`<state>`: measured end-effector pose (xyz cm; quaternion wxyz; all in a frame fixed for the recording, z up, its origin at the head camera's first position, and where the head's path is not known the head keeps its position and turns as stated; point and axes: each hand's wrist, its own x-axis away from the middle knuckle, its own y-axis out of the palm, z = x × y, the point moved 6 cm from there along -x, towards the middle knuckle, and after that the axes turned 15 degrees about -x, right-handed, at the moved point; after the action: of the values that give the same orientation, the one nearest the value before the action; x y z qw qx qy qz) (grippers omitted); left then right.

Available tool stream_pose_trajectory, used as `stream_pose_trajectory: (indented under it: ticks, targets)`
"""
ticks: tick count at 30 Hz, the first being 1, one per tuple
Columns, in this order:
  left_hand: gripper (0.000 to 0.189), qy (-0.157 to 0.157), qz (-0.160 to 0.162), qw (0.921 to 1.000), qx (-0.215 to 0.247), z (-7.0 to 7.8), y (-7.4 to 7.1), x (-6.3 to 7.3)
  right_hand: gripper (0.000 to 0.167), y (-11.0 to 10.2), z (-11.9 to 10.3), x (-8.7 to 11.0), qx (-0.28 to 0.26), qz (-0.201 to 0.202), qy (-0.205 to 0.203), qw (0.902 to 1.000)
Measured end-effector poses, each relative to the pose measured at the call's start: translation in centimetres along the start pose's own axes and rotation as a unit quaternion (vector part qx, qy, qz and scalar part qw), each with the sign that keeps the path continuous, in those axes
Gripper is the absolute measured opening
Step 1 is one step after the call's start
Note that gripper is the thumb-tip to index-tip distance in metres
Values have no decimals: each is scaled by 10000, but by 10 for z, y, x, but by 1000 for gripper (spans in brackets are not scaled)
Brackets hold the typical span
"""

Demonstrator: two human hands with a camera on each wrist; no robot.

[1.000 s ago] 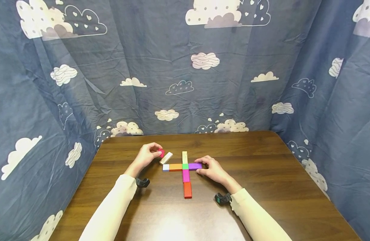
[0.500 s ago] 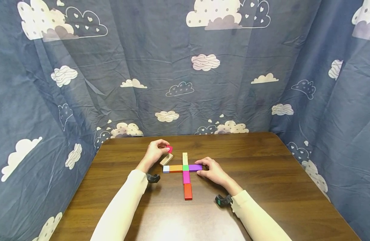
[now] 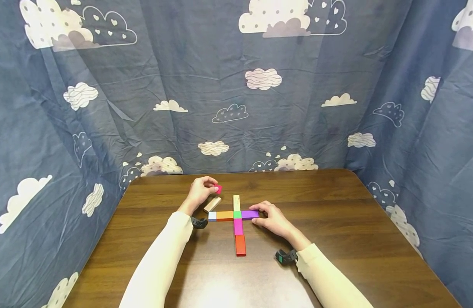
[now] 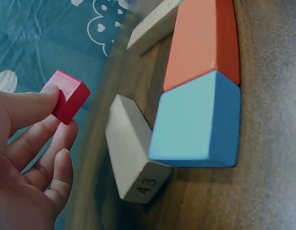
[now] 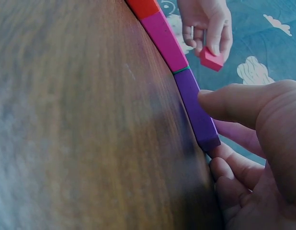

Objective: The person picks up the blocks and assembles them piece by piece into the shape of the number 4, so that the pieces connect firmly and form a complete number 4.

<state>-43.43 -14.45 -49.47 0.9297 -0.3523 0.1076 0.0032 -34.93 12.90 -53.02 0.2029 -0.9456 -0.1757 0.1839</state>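
My left hand [image 3: 201, 190] pinches a small crimson block [image 4: 67, 98] between thumb and fingers, raised beyond the loose plain wooden block [image 3: 212, 204]. On the table, blocks lie in a cross: a small green block [image 3: 237, 214] at the centre, a pale wooden block [image 3: 236, 202] behind it, and magenta [image 3: 238, 226] and red [image 3: 240, 245] blocks in front. The left arm is an orange block [image 3: 224, 216] ending in a light blue block [image 3: 212, 216]. My right hand [image 3: 273, 218] holds the outer end of the purple block [image 5: 193, 103], thumb on one side and fingers on the other.
The brown wooden table [image 3: 336, 248] runs back to a blue cloud-patterned curtain [image 3: 221, 85], which also hangs at both sides. The loose wooden block slants close to the light blue block, the number 43 on its end. Each wrist wears a black band [image 3: 285, 256].
My left hand has carried the crimson block rightward and slightly away, past the loose wooden block, slowing in the last half second. The right hand and the cross have stayed in place.
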Motion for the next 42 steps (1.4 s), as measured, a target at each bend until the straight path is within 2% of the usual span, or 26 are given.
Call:
stream_pose_trajectory:
  ticks: [10, 21, 27, 33, 42]
  targets:
    - [20, -184, -130, 9996, 183, -5, 8, -2, 39, 0, 0, 0, 1, 23, 39, 10000]
    - [18, -286, -323, 9990, 135, -6, 17, -7, 40, 1, -2, 0, 34, 22, 62, 10000]
    - [14, -224, -329, 9989, -229, -10, 20, -7, 41, 1, -4, 1, 9, -32, 13, 10000]
    - [17, -224, -278, 9971, -677, -10, 17, -6, 41, 2, -5, 1, -6, -24, -35, 10000]
    - [16, -196, -354, 9965, -732, -9, 18, -2, 41, 2, -3, 1, 7, -13, -30, 10000]
